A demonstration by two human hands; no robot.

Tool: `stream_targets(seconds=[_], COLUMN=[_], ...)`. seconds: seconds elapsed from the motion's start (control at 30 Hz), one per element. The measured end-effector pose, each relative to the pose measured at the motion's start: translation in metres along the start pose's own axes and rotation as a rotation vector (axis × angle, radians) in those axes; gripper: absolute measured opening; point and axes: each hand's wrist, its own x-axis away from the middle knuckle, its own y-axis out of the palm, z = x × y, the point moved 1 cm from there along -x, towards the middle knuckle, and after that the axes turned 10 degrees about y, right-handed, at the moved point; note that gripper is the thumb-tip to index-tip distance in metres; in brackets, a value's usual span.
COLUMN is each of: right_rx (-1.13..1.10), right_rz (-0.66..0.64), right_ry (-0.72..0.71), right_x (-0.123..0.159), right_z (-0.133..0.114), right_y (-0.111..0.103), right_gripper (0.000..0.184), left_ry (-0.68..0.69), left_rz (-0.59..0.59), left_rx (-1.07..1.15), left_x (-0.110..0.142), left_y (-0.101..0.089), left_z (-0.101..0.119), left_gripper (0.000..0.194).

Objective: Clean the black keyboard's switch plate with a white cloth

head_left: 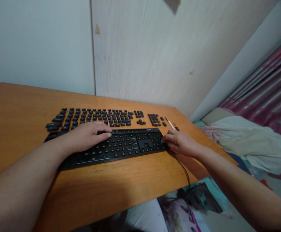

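Note:
A black keyboard with its keycaps off lies slantwise on the desk, small key sockets showing across it. My left hand rests on its left half, fingers stretched over the upper edge, and covers part of the sockets. At the right end, over the number pad, my right hand has its fingers pressed together. Something small and pale shows at those fingertips, too small to make out. Behind the keyboard, loose black keycaps are laid out in rows like a keyboard layout, with more keycaps in a block to the right.
A white stick-like tool lies past the keycaps, beside a small dark object. The keyboard's cable runs over the front edge of the wooden desk. A pale wall stands behind; a bed is at right.

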Motion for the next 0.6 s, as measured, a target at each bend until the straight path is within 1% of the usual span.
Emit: stream_targets(seconds=[0.17, 0.3, 0.37, 0.5, 0.6], right_rx=[0.097, 0.141, 0.073, -0.235, -0.359], right_rz=[0.043, 0.041, 0.038, 0.064, 0.087], right_ry=[-0.002, 0.056, 0.107, 0.210, 0.247], right_x=[0.000, 0.000, 0.001, 0.002, 0.004], right_z=[-0.002, 0.000, 0.006, 0.020, 0.021], right_y=[0.000, -0.007, -0.009, -0.007, -0.001], right_gripper=[0.023, 0.020, 0.020, 0.019, 0.017], left_ry=[-0.001, 0.003, 0.002, 0.005, 0.011], left_rz=[-0.010, -0.016, -0.017, -0.014, -0.014], left_rx=[-0.015, -0.024, -0.027, -0.024, -0.016], left_x=[0.000, 0.000, 0.000, 0.000, 0.000], left_y=[0.000, 0.000, 0.000, 0.001, 0.001], left_z=[-0.001, 0.000, 0.000, -0.001, -0.001], left_gripper=[0.048, 0.047, 0.047, 0.046, 0.046])
